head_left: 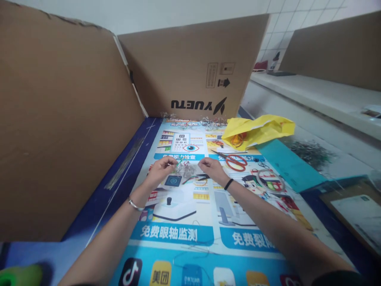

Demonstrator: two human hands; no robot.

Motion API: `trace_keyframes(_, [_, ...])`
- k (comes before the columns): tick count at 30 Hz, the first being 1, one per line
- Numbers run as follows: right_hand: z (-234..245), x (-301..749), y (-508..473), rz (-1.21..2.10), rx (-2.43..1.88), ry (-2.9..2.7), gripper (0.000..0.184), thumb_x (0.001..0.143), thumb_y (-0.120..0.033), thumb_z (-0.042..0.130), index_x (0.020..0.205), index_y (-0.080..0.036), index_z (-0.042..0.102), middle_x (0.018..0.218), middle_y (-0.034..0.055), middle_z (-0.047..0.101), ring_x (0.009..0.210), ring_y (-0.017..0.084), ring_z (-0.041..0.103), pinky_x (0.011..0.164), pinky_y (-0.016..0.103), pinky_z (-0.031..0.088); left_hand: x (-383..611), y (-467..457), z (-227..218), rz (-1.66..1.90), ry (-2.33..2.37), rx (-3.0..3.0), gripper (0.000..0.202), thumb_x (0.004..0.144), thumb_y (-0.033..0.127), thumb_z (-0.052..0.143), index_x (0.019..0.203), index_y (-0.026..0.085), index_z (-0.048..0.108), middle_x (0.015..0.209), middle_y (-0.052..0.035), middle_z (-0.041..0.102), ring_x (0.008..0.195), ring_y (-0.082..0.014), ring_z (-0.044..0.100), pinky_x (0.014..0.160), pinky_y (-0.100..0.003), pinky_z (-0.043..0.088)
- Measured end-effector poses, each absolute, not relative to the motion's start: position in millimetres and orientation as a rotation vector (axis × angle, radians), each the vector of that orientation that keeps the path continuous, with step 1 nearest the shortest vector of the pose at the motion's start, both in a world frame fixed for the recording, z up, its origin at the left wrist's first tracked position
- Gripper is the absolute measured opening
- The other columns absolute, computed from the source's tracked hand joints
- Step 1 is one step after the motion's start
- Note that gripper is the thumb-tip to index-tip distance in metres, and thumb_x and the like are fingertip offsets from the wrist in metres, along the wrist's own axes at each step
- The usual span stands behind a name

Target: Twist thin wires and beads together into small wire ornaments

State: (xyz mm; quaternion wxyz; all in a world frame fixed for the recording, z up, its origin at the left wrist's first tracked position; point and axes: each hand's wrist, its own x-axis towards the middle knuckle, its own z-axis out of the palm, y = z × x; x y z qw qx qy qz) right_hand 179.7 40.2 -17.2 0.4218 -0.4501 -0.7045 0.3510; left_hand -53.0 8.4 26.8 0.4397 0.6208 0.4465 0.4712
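My left hand (162,171), with a silver bracelet at its wrist, pinches a thin green wire (179,159) at the edge of a small tangle of fine wire (187,170). On the other side of that tangle, my right hand (214,170) has its thumb and fingertips pressed together. What they hold, if anything, is too small to make out. A dark pointed tool (203,176) lies partly under the right hand. Just beyond it rest scissors (236,162) with orange-red handles, blades pointing left. A pale wire coil (270,179) lies further right.
A printed poster sheet (178,254) covers the blue table. Cardboard panels (190,71) stand at the back and left. On the right are a yellow bag (264,129), a teal sheet (285,167) and a heap of wire bits (311,154). Straight wires (123,165) lie at left.
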Motion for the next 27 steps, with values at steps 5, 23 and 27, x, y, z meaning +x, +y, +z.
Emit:
trace_keyframes(5, [-15, 178, 34, 0.827, -1.064, -1.911, 0.008, 0.072, -0.017, 0.057, 0.068, -0.016, 0.063, 0.069, -0.0004, 0.058, 0.062, 0.010, 0.052, 0.059, 0.022, 0.041, -48, 2, 17, 1.293, 1.132, 1.272, 0.014, 0.068, 0.021, 0.064, 0.080, 0.017, 0.060, 0.075, 0.0018, 0.057, 0.068, -0.0102, 0.051, 0.065, -0.022, 0.040])
trace_keyframes(23, [-11, 172, 23, 0.343, -1.013, -2.478, 0.011, 0.081, -0.017, 0.055, 0.076, -0.018, 0.066, 0.082, 0.0054, 0.059, 0.079, 0.017, 0.055, 0.071, 0.027, 0.042, -48, 4, -3, 1.363, 1.160, 1.283, 0.016, 0.072, 0.027, 0.063, 0.085, 0.017, 0.061, 0.082, -0.0010, 0.060, 0.075, -0.0124, 0.054, 0.069, -0.023, 0.043])
trace_keyframes(27, [-10, 169, 20, 0.334, -1.028, -2.518, 0.013, 0.080, -0.014, 0.054, 0.071, -0.018, 0.062, 0.077, 0.0042, 0.058, 0.074, 0.016, 0.053, 0.070, 0.027, 0.040, -49, 5, -8, 1.362, 1.133, 1.331, 0.014, 0.073, 0.026, 0.062, 0.085, 0.018, 0.062, 0.083, -0.0010, 0.061, 0.076, -0.0126, 0.055, 0.070, -0.024, 0.043])
